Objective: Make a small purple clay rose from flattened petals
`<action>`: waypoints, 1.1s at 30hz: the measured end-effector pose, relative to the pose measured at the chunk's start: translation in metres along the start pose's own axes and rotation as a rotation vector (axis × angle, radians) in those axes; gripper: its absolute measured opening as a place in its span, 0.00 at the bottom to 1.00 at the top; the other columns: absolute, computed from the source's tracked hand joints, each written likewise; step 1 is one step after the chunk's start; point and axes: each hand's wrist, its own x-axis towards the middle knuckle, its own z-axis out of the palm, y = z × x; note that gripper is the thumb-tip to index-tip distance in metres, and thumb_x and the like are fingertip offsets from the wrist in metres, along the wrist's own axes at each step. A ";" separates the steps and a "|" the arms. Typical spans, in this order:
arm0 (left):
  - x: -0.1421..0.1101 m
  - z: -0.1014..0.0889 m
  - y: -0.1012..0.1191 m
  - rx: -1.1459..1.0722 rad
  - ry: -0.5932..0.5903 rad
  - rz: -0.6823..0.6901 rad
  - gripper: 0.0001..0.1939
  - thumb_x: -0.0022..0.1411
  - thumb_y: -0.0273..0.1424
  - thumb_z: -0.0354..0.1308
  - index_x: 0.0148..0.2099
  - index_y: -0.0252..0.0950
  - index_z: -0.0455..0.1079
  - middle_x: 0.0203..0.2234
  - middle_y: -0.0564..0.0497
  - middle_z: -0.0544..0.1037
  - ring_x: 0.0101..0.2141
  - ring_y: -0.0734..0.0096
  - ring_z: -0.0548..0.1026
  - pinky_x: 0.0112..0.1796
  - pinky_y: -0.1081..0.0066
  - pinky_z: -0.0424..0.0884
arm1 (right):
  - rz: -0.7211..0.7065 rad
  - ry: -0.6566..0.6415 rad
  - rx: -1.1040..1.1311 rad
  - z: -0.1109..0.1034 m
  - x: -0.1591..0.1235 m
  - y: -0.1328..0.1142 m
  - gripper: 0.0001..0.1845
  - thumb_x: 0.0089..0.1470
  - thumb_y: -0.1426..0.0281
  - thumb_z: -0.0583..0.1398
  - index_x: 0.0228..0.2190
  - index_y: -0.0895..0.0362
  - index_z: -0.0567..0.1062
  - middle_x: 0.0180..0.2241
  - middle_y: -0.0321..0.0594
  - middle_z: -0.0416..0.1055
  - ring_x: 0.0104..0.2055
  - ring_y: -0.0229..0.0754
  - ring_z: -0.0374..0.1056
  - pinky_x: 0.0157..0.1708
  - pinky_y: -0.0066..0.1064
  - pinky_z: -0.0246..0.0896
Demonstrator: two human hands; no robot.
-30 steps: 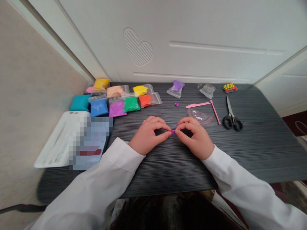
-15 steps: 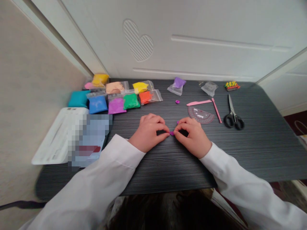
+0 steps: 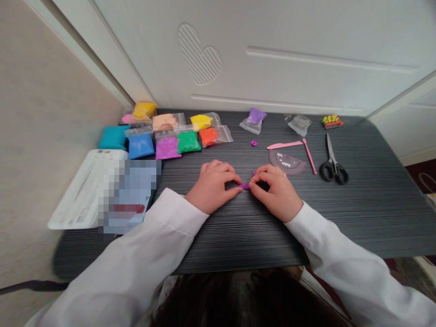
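Between my fingertips, just above or on the dark table, is a small piece of purple clay [image 3: 246, 186]. My left hand [image 3: 218, 185] comes at it from the left, thumb and forefinger pinched on its purple end. From the right, my right hand [image 3: 276, 190] pinches the other side with thumb and forefinger. A second purple bit [image 3: 255, 172] shows partly behind my right forefinger. Farther back lies a small curled purple clay piece [image 3: 254, 143], apart from both hands.
Bagged clay, including a green pack [image 3: 189, 142], lies at the back left, near a white case [image 3: 85, 190] and a blurred tablet-like object [image 3: 134, 195]. On the right are a protractor [image 3: 288, 162], pink clay tools [image 3: 284, 145], scissors [image 3: 332, 165] and a small yellow-topped clay model [image 3: 331, 121].
The view has shifted slightly. My fingertips have parted a little, and more purple clay shows between them. Both hands stay in nearly the same place.
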 end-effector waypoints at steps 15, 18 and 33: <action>0.000 -0.004 0.001 -0.025 -0.009 0.015 0.09 0.54 0.36 0.50 0.33 0.41 0.70 0.32 0.53 0.70 0.38 0.67 0.62 0.40 0.65 0.54 | 0.009 0.001 0.058 -0.002 0.001 0.003 0.05 0.45 0.69 0.56 0.24 0.53 0.72 0.32 0.37 0.65 0.38 0.41 0.59 0.40 0.39 0.52; 0.000 -0.005 0.003 -0.025 -0.006 0.008 0.09 0.54 0.34 0.49 0.33 0.41 0.70 0.32 0.53 0.70 0.38 0.68 0.63 0.40 0.65 0.54 | 0.008 0.007 0.064 -0.002 0.001 0.003 0.05 0.45 0.69 0.56 0.24 0.53 0.72 0.32 0.37 0.65 0.38 0.41 0.59 0.40 0.38 0.52; -0.002 -0.003 0.000 0.078 0.000 0.097 0.08 0.54 0.35 0.50 0.31 0.41 0.70 0.31 0.53 0.70 0.39 0.67 0.62 0.41 0.63 0.51 | 0.012 0.015 0.058 -0.004 0.000 0.001 0.05 0.45 0.69 0.55 0.24 0.54 0.71 0.32 0.37 0.65 0.37 0.40 0.59 0.41 0.38 0.52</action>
